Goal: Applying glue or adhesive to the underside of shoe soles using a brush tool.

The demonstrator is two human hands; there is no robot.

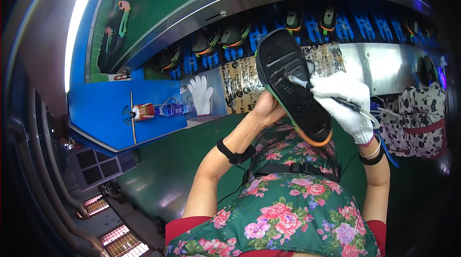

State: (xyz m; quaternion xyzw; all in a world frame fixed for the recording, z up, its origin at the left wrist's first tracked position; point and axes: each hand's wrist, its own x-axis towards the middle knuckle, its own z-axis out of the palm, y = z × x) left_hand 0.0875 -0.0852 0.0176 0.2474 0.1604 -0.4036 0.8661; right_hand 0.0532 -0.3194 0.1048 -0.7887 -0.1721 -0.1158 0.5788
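Observation:
A black shoe sole (283, 50) with green and orange along its edge is tilted up in front of me, its broad face toward me. My left hand (267, 109), bare, grips its left side, with the fingers partly hidden behind it. My right hand (342, 98) wears a white knitted glove and is closed around a brush (301, 82) with a pale tip. That tip touches, or is just over, the middle of the sole. A thin pale tube (372, 119) trails from the brush's rear end, past my wrist.
Behind the sole, a bench top (240, 81) is covered in printed brown tape. Several shoe parts (234, 36) rest on blue holders along a conveyor. On the blue side table (110, 125) lie a plastic bottle (174, 109), a stick and a red-white packet; a spare white glove (200, 94) is nearby. A patterned bag (420, 117) sits at right.

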